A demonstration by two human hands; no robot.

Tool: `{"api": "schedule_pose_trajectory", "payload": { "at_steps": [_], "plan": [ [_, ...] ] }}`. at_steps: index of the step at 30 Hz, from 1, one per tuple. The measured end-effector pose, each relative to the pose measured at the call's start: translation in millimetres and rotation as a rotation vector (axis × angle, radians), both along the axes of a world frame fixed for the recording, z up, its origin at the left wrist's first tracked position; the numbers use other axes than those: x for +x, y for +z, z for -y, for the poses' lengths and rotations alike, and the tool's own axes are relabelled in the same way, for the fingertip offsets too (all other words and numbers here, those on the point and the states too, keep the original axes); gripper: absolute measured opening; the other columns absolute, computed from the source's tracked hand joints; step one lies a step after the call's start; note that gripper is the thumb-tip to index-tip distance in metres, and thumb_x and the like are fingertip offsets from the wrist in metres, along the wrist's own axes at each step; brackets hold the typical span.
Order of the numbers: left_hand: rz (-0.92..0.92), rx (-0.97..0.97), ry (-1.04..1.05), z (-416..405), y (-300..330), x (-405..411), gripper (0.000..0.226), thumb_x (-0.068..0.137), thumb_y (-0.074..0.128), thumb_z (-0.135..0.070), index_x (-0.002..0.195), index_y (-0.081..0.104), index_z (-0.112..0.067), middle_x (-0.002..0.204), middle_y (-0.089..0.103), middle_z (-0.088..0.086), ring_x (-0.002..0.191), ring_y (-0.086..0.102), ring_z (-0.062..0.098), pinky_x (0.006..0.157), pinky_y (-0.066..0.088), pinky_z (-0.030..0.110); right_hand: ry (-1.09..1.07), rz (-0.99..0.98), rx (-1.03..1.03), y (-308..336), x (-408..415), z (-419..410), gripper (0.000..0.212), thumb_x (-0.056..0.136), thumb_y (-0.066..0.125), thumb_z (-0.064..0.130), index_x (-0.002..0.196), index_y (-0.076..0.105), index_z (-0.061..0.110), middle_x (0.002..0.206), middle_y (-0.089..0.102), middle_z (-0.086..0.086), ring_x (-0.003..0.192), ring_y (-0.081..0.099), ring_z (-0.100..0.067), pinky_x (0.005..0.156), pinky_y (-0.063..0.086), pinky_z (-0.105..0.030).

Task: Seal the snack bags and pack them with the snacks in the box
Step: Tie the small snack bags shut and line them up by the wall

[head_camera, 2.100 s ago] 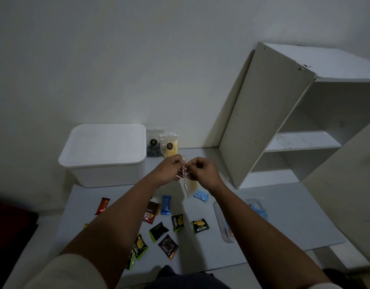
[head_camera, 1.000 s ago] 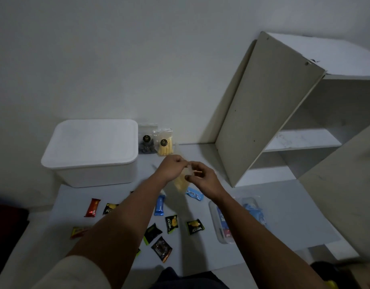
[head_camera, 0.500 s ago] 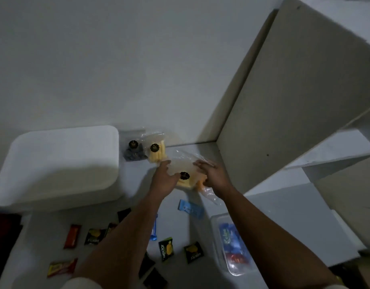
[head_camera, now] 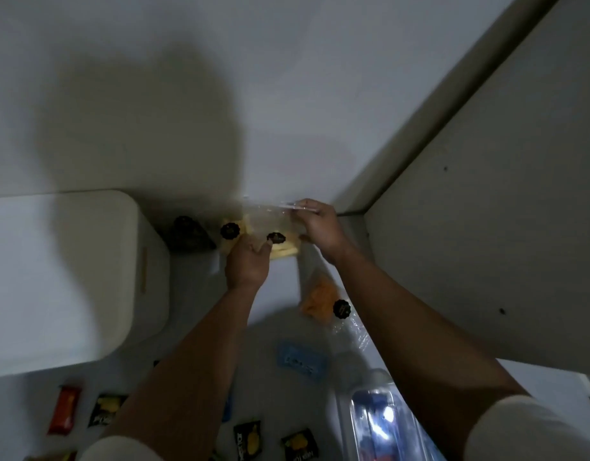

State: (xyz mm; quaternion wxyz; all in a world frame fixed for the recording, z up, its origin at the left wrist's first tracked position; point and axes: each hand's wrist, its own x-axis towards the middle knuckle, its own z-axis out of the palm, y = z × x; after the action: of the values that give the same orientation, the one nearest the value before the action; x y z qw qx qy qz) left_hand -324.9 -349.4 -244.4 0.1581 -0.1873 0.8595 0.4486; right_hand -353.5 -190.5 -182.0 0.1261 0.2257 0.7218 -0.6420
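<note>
You are placing a sealed clear snack bag [head_camera: 273,227] against the wall beside two others. Your left hand [head_camera: 248,264] pinches its lower edge; your right hand [head_camera: 315,224] grips its top strip. Next, release and take the orange-filled bag [head_camera: 320,296], lying unsealed by my judgement. Four bags visible; one closed white box [head_camera: 64,277].

Pale wall [head_camera: 287,78] with a broad shadow, beside a cream cabinet side panel [head_camera: 486,211].
</note>
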Motion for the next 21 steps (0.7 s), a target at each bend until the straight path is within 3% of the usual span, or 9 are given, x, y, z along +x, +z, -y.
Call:
{"api": "schedule_pose_trajectory", "payload": {
  "at_steps": [2,5,8,11,14,17,21],
  "plan": [
    [-0.022,-0.017,0.037,1,-5,-3,0.033,0.093,0.065,-0.039,0.094,0.065,-0.006,0.097,0.068,0.013,0.093,0.064,0.033,0.075,0.048,0.034,-0.008,-0.013,-0.013,-5,-7,-1,0.02,0.079,0.07,0.022,0.092,0.074,0.007,0.09,0.068,-0.016,0.086,0.064,-0.028,0.072,0.051,-0.042],
    [-0.045,-0.066,0.079,0,1,-2,0.035,0.095,0.063,-0.039,0.096,0.068,-0.004,0.102,0.069,0.017,0.099,0.063,0.036,0.071,0.039,0.029,-0.012,-0.087,0.001,-11,-7,-2,0.025,0.083,0.069,0.002,0.108,0.073,0.007,0.108,0.073,-0.015,0.105,0.07,-0.03,0.093,0.058,-0.05],
    [-0.084,-0.068,0.132,-2,11,6,0.034,0.094,0.066,-0.034,0.115,0.068,-0.007,0.118,0.07,0.013,0.113,0.062,0.032,0.078,0.036,0.022,-0.011,-0.101,0.073,-15,9,-5,0.041,0.085,0.068,-0.005,0.124,0.064,0.006,0.118,0.07,-0.014,0.106,0.067,-0.02,0.094,0.057,-0.035],
    [-0.073,-0.052,0.134,-11,16,27,0.027,0.092,0.067,-0.026,0.111,0.066,-0.006,0.114,0.07,0.014,0.109,0.064,0.033,0.077,0.038,0.023,-0.083,-0.037,0.2,-26,43,-21,0.045,0.09,0.072,0.013,0.132,0.058,0.015,0.125,0.066,-0.007,0.112,0.064,-0.017,0.096,0.055,-0.033],
    [-0.037,-0.052,-0.012,-24,16,58,0.024,0.092,0.066,-0.023,0.11,0.069,-0.007,0.113,0.072,0.011,0.106,0.066,0.028,0.081,0.04,0.022,0.055,0.159,0.421,-34,90,-44,0.054,0.092,0.068,0.023,0.143,0.05,0.016,0.134,0.059,-0.009,0.119,0.06,-0.024,0.098,0.048,-0.029],
    [0.064,0.054,-0.105,-36,7,83,0.032,0.092,0.067,-0.021,0.122,0.067,-0.008,0.116,0.071,0.007,0.105,0.064,0.019,0.086,0.042,0.022,0.197,0.392,0.641,-41,133,-59,0.074,0.088,0.067,0.043,0.151,0.038,0.019,0.142,0.051,-0.019,0.126,0.055,-0.038,0.104,0.046,-0.037],
    [0.166,0.108,-0.194,-47,-2,103,0.039,0.091,0.062,-0.021,0.129,0.064,-0.017,0.121,0.07,0.008,0.107,0.066,0.024,0.095,0.053,0.033,0.333,0.557,0.782,-43,165,-63,0.091,0.085,0.064,0.065,0.153,0.03,0.015,0.145,0.04,-0.023,0.128,0.05,-0.043,0.106,0.044,-0.044]
  ]
}}
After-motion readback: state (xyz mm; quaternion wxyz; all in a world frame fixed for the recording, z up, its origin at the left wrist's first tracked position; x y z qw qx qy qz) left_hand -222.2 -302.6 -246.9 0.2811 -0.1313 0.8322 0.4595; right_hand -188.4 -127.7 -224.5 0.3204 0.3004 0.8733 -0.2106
